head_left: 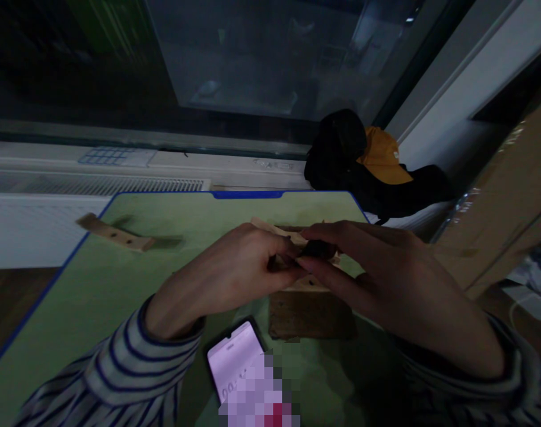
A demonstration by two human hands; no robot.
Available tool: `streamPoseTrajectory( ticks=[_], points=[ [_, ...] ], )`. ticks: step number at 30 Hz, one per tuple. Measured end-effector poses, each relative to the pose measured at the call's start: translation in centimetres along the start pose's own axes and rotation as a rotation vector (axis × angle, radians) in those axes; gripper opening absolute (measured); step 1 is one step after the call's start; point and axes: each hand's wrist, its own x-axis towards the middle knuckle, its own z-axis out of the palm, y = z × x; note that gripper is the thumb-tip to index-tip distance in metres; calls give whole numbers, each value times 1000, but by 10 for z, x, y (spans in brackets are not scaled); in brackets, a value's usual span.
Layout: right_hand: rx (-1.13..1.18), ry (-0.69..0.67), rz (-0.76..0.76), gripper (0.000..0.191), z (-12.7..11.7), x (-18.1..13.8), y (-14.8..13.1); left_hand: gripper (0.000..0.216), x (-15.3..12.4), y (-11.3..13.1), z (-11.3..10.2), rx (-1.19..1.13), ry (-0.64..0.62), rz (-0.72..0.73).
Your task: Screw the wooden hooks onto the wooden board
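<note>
My left hand (235,270) and my right hand (377,276) meet over the middle of a green table (96,284). Both have their fingers curled and pinched around a small wooden assembly (274,230) with a dark part (317,249) between the fingertips. A pale wooden slat sticks out behind the left fingers. Under the hands a flat brown wooden piece (310,315) lies on the table. The part inside the fingers is mostly hidden.
A wooden strip with holes (117,234) lies at the table's far left. A lit phone (239,362) rests near the front edge. A black bag with an orange cap (379,157) sits by the window sill. Cardboard (511,196) leans at the right.
</note>
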Motion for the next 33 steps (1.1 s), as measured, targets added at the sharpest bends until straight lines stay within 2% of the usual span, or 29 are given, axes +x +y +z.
streamPoseTrajectory(
  ticks=[8,15,23,33],
  points=[
    [1,5,8,26,0,0,0,10,-1,-3,0,-76,11,21],
    [50,-36,-2,40,-5,-2,-1,12,1,-3,0,-63,-7,36],
    [46,-23,2,30,-4,-3,0,7,-1,-4,1,-91,-20,35],
    [35,-20,4,29,-5,-1,-1,11,0,-2,0,-13,-38,-4]
  ],
)
